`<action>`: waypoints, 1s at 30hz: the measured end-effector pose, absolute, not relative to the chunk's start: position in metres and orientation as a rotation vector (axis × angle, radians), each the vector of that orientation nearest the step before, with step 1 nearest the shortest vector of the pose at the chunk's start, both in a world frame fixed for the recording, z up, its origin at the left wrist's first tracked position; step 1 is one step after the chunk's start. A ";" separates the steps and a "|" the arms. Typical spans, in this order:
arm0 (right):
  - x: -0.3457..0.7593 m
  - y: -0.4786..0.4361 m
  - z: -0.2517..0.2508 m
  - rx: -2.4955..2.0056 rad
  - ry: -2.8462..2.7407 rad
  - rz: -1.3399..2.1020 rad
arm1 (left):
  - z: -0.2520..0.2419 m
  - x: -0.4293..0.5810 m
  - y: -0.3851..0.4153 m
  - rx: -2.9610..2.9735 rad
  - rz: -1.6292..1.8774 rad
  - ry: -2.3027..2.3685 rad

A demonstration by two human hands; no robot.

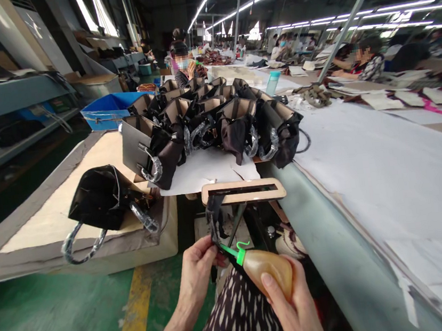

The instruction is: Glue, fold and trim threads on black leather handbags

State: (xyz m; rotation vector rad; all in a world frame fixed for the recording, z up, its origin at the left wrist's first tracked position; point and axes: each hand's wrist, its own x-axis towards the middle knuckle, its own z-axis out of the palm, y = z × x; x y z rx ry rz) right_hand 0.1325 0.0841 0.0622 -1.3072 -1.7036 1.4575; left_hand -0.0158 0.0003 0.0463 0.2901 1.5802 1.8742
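My right hand [292,307] is wrapped round a brown squeeze bottle [270,272] with a green nozzle [237,253]. The nozzle tip touches a black strap [214,220] that hangs from a flat wooden frame [243,191]. My left hand [197,270] pinches the lower end of that strap, just left of the nozzle. Both hands are over my lap, which is covered in dark patterned cloth [240,319].
Several black and brown handbags [215,120] stand in rows on white paper ahead. One black bag [102,199] lies on a padded table [34,253] at the left. A long white-covered table [387,177] runs along the right. Other people sit further back. A blue bin [107,109] is behind.
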 end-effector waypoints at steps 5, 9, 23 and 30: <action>0.141 0.084 0.059 -1.272 -1.908 1.220 | 0.053 -0.017 -0.001 0.187 1.912 1.166; 0.146 0.085 0.055 -1.177 -1.958 1.117 | 0.052 -0.018 0.001 0.199 1.874 1.228; 0.153 0.082 0.036 -1.034 -2.035 1.101 | 0.053 -0.030 0.010 0.404 1.549 1.773; 0.153 0.086 0.043 -1.052 -2.046 1.080 | 0.063 -0.033 0.016 0.528 1.419 1.940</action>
